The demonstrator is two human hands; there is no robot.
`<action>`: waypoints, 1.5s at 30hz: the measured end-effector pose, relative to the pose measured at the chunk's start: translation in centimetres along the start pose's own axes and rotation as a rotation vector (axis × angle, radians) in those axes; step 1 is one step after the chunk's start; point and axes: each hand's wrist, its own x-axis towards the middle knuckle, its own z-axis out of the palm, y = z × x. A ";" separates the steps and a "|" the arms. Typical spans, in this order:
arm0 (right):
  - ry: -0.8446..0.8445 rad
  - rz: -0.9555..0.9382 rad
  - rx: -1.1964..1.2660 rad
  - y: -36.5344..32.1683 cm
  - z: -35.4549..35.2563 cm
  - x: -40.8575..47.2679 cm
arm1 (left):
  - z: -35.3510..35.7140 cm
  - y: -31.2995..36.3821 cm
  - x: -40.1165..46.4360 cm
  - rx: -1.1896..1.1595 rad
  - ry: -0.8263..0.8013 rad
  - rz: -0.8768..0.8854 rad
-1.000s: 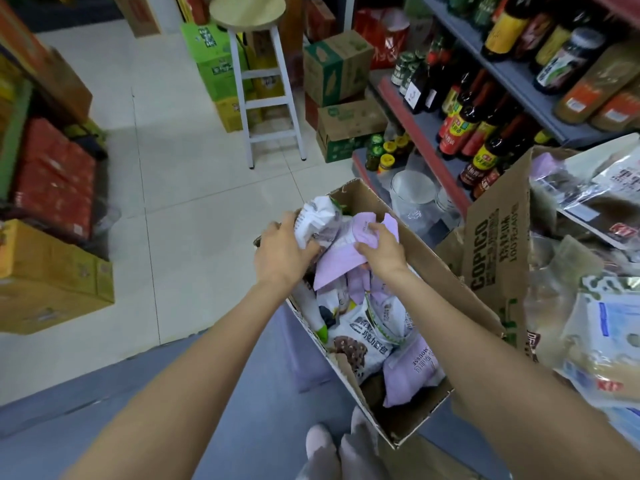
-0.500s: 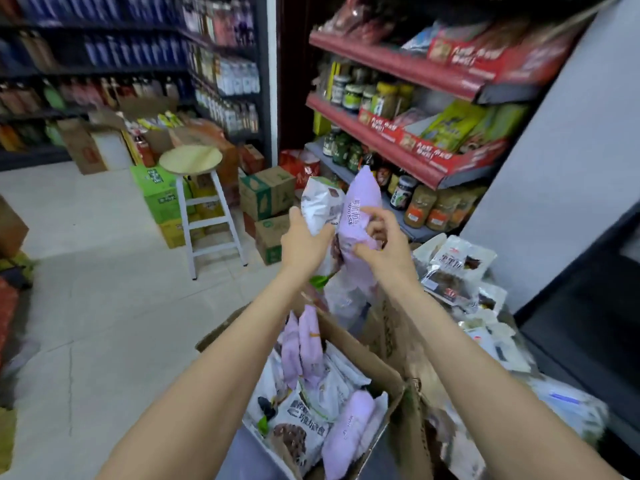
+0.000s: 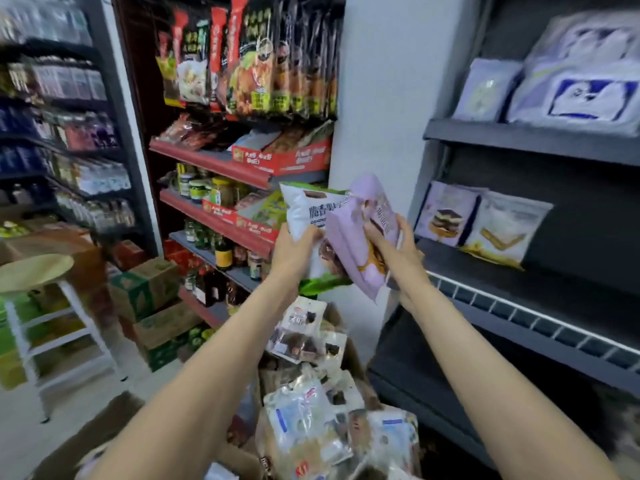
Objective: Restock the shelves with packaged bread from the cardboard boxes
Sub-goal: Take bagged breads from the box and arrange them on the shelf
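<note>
- Two bread packets are up in front of me, one in each hand, held between the red condiment shelving and the dark grey shelf unit [image 3: 530,142].
- My left hand [image 3: 294,249] has its fingers curled round the lower half of a white packet with a green base [image 3: 311,209]. Its long axis runs nearly upright, top edge toward the ceiling.
- My right hand [image 3: 398,252] grips a lilac packet [image 3: 360,233], fingers wrapped over its right side. The packet leans, its top tipped up and to the right, its bottom corner down toward my wrist.
- The two packets overlap, the lilac one lying in front of the white one's right edge.
- Right of the lilac packet, the middle grey shelf [image 3: 502,271] has bare board between my hand and two packets standing against its back panel: a lilac cake packet [image 3: 445,216] and a white packet [image 3: 505,230] beside it.
- That shelf's front edge carries a white rail running down to the right.
- Below my forearms sits a heap of clear-wrapped bread packets [image 3: 311,420]; brown cardboard shows at its edges.
</note>
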 end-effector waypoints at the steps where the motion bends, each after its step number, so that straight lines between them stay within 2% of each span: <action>1: -0.051 0.037 0.070 0.1 -2.0 1.0 | 2.1 0.3 -0.1 -0.027 -0.010 0.011; 3: -0.141 0.045 0.233 0.1 -5.7 2.7 | 6.2 0.5 0.3 -0.050 -0.010 0.042; 5: -0.130 -0.002 0.293 0.4 -9.1 4.2 | 9.9 0.3 1.0 -0.048 0.004 0.047; 9: 0.045 -0.197 0.175 1.5 -14.8 7.0 | 15.8 -0.8 2.6 -0.021 0.135 -0.020; 13: 0.191 -0.150 0.012 3.0 -18.6 10.2 | 19.2 -1.5 3.7 0.061 0.201 -0.028; 16: 0.297 -0.167 -0.124 4.4 -19.8 13.3 | 20.7 -1.5 4.5 0.160 0.201 -0.009; 21: 0.320 -0.152 -0.384 5.9 -19.2 16.8 | 21.9 -2.2 6.4 0.267 0.122 0.027; 26: 0.199 -0.302 -0.411 6.4 -17.1 20.0 | 21.9 -3.1 8.1 0.334 0.040 0.049; 29: 0.104 -0.268 -0.450 7.2 -15.9 21.5 | 22.0 -3.7 9.0 0.313 0.002 0.023; 34: 0.059 -0.174 -0.723 8.7 -15.7 22.5 | 21.7 -5.0 10.2 0.246 -0.055 -0.057; 36: 0.066 -0.214 -0.828 8.4 -16.3 22.5 | 21.7 -5.5 10.2 0.187 -0.093 -0.090; 38: 0.142 -0.259 -0.681 7.6 -17.3 21.9 | 22.1 -5.7 10.0 0.132 -0.121 -0.122; 39: 0.147 -0.264 -0.498 7.2 -18.1 21.3 | 22.6 -5.8 9.9 0.102 -0.131 -0.140; 41: -0.008 -0.194 -0.086 6.4 -19.9 19.3 | 24.0 -5.6 9.6 0.030 -0.190 -0.156; 42: -0.128 -0.135 0.032 6.0 -21.0 18.1 | 25.0 -5.5 9.4 -0.019 -0.234 -0.154; 43: -0.208 -0.106 0.059 5.9 -22.1 17.1 | 26.2 -5.4 9.1 -0.069 -0.278 -0.144; 45: -0.168 -0.133 0.049 5.9 -24.5 15.7 | 29.1 -5.2 8.3 -0.122 -0.347 -0.106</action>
